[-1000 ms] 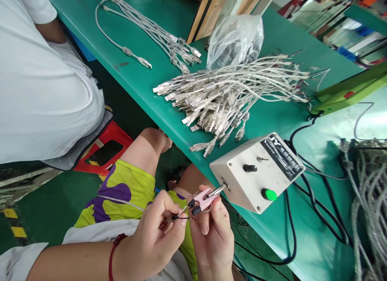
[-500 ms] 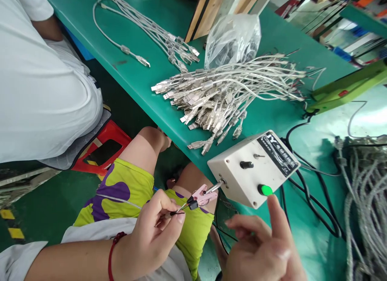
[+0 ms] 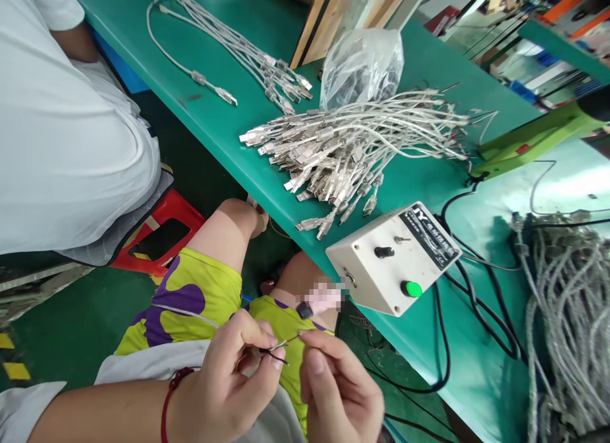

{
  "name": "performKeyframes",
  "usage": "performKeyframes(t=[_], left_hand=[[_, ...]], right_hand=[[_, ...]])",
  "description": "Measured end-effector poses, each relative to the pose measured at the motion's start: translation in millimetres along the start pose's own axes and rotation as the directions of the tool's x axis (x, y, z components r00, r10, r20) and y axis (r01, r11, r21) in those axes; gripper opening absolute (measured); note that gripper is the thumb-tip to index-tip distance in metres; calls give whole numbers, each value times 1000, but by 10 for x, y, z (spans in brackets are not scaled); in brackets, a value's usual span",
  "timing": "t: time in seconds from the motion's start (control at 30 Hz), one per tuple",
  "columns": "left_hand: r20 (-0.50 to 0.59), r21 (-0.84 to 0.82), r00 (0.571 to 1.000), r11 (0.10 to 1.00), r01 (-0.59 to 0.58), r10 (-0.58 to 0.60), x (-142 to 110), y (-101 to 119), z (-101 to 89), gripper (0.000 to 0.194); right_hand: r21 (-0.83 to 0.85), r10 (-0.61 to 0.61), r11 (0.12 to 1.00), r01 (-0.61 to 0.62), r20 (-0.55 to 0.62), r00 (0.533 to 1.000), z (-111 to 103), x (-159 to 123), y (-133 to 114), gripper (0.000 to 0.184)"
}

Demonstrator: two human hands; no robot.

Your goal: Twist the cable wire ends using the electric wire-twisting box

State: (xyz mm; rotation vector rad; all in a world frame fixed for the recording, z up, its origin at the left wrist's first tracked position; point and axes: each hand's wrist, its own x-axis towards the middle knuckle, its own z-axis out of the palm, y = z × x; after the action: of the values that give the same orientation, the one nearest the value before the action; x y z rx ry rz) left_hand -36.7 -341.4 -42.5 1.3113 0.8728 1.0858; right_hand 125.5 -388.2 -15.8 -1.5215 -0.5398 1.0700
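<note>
My left hand (image 3: 233, 379) pinches the stripped end of a grey cable (image 3: 185, 314), which runs back across my lap. Thin wires (image 3: 282, 345), one of them black, stick out past its thumb and fingertip. At the tip of these wires, my right hand (image 3: 340, 389) has its index finger and thumb closed on a wire end. Just above both hands is a pink clip (image 3: 324, 298) with a black tip, partly pixelated, at the side of a white control box (image 3: 381, 255). The box carries a black knob (image 3: 384, 252) and a green button (image 3: 412, 288).
Behind the box, a pile of USB cables (image 3: 328, 154) lies on the green table (image 3: 214, 131), beside a clear plastic bag (image 3: 365, 68). More grey cables (image 3: 567, 303) are heaped at right, near black cords (image 3: 481, 303) and a green tool (image 3: 534, 138). A person in white (image 3: 76, 131) sits at left.
My right hand has moved from beside the green button down and left to the wire tips. The wires are out of the pink clip now. My left hand has barely moved.
</note>
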Motion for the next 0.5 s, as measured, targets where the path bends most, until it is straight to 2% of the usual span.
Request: performKeyframes(t=[0.07,0.13,0.27,0.4,0.5], left_hand=[[41,24,999,1000,-2,1,-20,-17,-25,14],[72,59,997,998,30,-34,-30,-38,-39,10],[77,129,995,990,53,-63,-13,-36,-39,6],[23,164,999,986,-27,23,42,31,-41,15],[6,192,997,978,-79,79,86,72,-53,13]], right_hand=[[69,67,995,-76,115,991,144,-6,38,28],[130,100,984,-124,180,979,205,26,36,27],[209,117,966,-150,160,980,235,68,-22,25],[305,155,926,-221,226,962,289,53,-18,24],[325,187,911,-254,222,957,322,38,28,26]])
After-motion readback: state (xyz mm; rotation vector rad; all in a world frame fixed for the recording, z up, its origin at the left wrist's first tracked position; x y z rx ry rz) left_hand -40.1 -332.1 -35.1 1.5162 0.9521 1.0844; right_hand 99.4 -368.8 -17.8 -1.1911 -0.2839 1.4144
